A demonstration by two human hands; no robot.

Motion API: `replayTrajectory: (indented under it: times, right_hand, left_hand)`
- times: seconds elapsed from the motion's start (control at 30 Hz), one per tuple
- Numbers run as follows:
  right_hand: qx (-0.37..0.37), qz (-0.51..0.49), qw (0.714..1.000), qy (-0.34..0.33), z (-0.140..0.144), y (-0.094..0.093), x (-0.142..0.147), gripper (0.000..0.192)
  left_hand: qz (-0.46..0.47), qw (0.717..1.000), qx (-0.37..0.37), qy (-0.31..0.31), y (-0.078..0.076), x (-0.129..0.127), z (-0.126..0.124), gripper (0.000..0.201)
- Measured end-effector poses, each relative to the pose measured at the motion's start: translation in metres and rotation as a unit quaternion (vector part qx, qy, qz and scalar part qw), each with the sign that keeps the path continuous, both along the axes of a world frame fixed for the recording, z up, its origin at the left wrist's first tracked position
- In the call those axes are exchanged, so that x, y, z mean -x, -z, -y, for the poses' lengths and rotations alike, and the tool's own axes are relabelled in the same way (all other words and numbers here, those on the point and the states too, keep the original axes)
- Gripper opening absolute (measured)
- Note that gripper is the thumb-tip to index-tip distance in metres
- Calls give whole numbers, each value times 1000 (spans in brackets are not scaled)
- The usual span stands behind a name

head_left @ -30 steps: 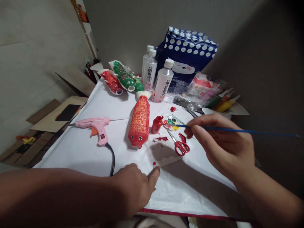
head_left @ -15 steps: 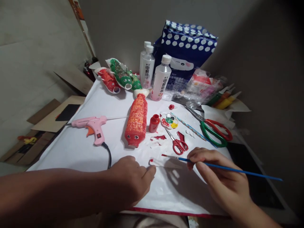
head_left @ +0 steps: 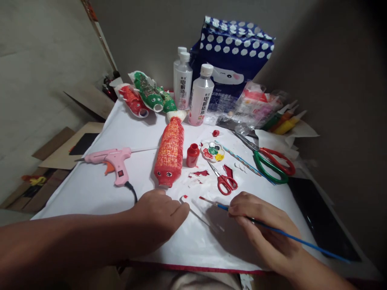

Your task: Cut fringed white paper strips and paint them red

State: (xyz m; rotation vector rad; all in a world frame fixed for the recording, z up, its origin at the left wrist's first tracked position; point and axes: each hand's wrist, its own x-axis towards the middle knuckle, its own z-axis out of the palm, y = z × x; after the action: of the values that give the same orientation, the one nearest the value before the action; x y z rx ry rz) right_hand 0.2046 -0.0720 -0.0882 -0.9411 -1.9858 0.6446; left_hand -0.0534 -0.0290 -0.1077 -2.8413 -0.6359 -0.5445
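My left hand [head_left: 165, 215] is closed, thumb and fingers pinching a thin white strip [head_left: 201, 218]. One curled end of the strip bears a red dab of paint. A slim blue paintbrush [head_left: 290, 235] is held in my right hand [head_left: 263, 227] like a pen. Its red-wetted tip points left, apart from the strip and a little to the right of the dab. Just beyond my left hand lies a red and orange fish figure [head_left: 169, 155] with painted eyes. An uncapped red paint bottle [head_left: 192, 155] and a flower-shaped palette [head_left: 213, 152] stand behind the brush tip.
Red-handled scissors [head_left: 225, 183] and larger scissors [head_left: 272, 169] lie on the right, near a black flat panel [head_left: 323, 217]. A pink glue gun [head_left: 116, 161] rests at left. Clear bottles [head_left: 202, 98], smaller fish [head_left: 148, 92] and a blue bag [head_left: 236, 52] line the back.
The white strip has turned in my left hand and now slants down to the right. My right hand and the brush have shifted slightly left, and the whole view has moved a little.
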Motion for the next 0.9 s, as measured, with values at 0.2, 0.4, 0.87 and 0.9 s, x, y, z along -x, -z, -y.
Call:
replayTrajectory:
  times: [0.2,0.4,0.87,0.9]
  right_hand:
    - [-69,103,988,-90,1,15,2,36]
    - [-88,225,968,-74,3,23,22,23]
    - [-200,282,933,-98,-5,19,4,25]
    - [-205,281,930,-114,-8,18,1,24]
  left_hand:
    - [-39,999,4,16,-1,1,3,11]
    - [-41,998,5,42,-1,2,8,6]
    - [36,998,14,55,-10,3,9,17]
    - [36,997,22,60,-10,3,8,25]
